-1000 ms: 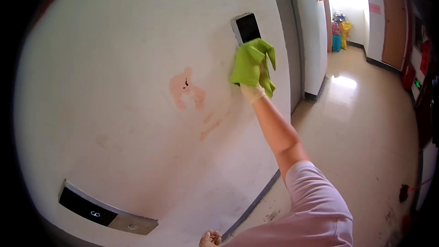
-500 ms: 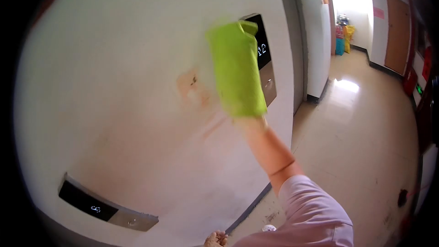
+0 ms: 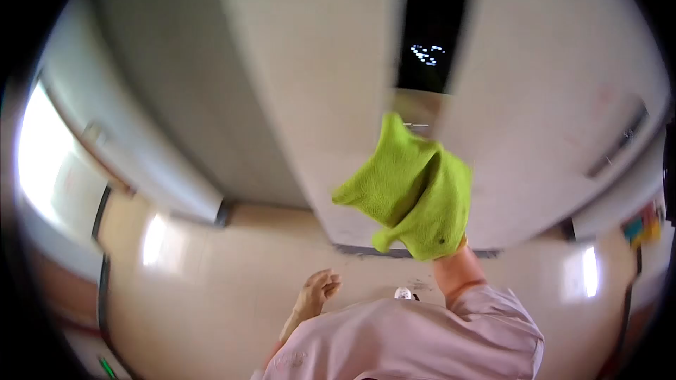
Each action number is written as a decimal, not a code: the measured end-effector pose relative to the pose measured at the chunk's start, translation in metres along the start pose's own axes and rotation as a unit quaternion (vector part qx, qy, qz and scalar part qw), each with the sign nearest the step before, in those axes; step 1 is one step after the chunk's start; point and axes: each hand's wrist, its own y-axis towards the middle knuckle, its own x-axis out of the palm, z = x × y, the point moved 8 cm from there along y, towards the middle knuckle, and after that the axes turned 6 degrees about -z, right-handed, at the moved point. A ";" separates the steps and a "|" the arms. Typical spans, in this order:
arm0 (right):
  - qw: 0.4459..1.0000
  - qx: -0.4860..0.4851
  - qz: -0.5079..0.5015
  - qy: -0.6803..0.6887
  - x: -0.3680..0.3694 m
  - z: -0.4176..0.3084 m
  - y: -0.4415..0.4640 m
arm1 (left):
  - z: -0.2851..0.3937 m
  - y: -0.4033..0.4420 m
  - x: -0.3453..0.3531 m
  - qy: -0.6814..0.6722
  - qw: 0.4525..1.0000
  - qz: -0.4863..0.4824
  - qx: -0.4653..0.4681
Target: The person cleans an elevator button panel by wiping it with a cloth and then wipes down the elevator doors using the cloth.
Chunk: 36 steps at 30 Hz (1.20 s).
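Observation:
A bright green cloth drapes over my right hand, hiding the fingers and leaving only the wrist and forearm showing. The hand holds the cloth just below an elevator call panel, which has a black display with lit digits and a metallic lower part. The cloth's upper corner overlaps the bottom of that panel; I cannot tell whether it touches it. Low in front of my body, my left hand is away from the wall, its fingers curled in a loose fist with nothing visible in them.
A pale wall carries a second call panel at the right. Left of the wall is a grey elevator door. The beige floor lies below, with a white shoe tip under me. Colourful bags stand far right.
My view has swung left and down to face another panel. The right hand with the cloth has moved from beside the panel showing 12 to below this one. More of my left hand shows.

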 end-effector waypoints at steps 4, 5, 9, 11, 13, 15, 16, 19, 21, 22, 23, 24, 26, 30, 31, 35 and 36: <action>0.983 0.085 -0.151 -0.052 0.140 0.083 -0.004 | 0.010 -0.025 -0.109 -0.062 0.992 0.107 0.033; 0.972 0.098 -0.200 -0.081 0.171 0.098 -0.002 | 0.021 -0.038 -0.131 -0.083 0.985 0.146 0.040; 0.912 0.111 -0.352 -0.177 0.286 0.146 -0.029 | 0.052 -0.079 -0.202 -0.099 0.965 0.233 0.071; 0.889 0.118 -0.399 -0.190 0.335 0.164 -0.045 | 0.080 -0.088 -0.211 -0.095 0.963 0.224 0.118; 0.882 0.265 -0.387 -0.034 0.373 0.194 -0.061 | 0.098 -0.084 -0.218 -0.090 0.957 0.213 0.172; 0.832 0.401 -0.363 0.119 0.392 0.218 -0.064 | 0.100 -0.061 -0.224 -0.070 0.961 0.197 0.181; 0.864 0.200 -0.462 0.009 0.414 0.198 -0.046 | 0.103 -0.055 -0.234 -0.060 0.960 0.210 0.173; 0.861 0.088 -0.500 -0.002 0.412 0.234 -0.033 | 0.129 -0.046 -0.261 -0.064 0.938 0.250 0.230; 0.854 0.166 -0.492 0.000 0.406 0.278 -0.018 | 0.162 -0.049 -0.269 -0.068 0.913 0.311 0.254; 0.853 0.205 -0.479 -0.008 0.408 0.300 -0.007 | 0.173 -0.047 -0.277 -0.062 0.914 0.303 0.263; 0.851 0.237 -0.469 -0.009 0.412 0.320 0.006 | 0.188 -0.044 -0.285 -0.051 0.911 0.300 0.278; 0.852 0.256 -0.457 -0.013 0.415 0.337 0.016 | 0.202 -0.045 -0.295 -0.052 0.897 0.329 0.290; 0.852 0.294 -0.433 -0.014 0.411 0.370 0.039 | 0.233 -0.043 -0.306 -0.053 0.866 0.389 0.309; 0.840 0.354 -0.410 0.001 0.397 0.429 0.074 | 0.308 -0.035 -0.313 0.062 0.872 0.390 0.289; 0.838 0.365 -0.406 0.004 0.396 0.440 0.081 | 0.322 -0.029 -0.307 0.071 0.872 0.381 0.299; 0.832 0.384 -0.400 0.013 0.395 0.452 0.095 | 0.348 0.000 -0.295 0.004 0.883 0.327 0.337; 0.835 0.385 -0.394 0.013 0.388 0.459 0.103 | 0.355 0.014 -0.295 0.006 0.882 0.326 0.341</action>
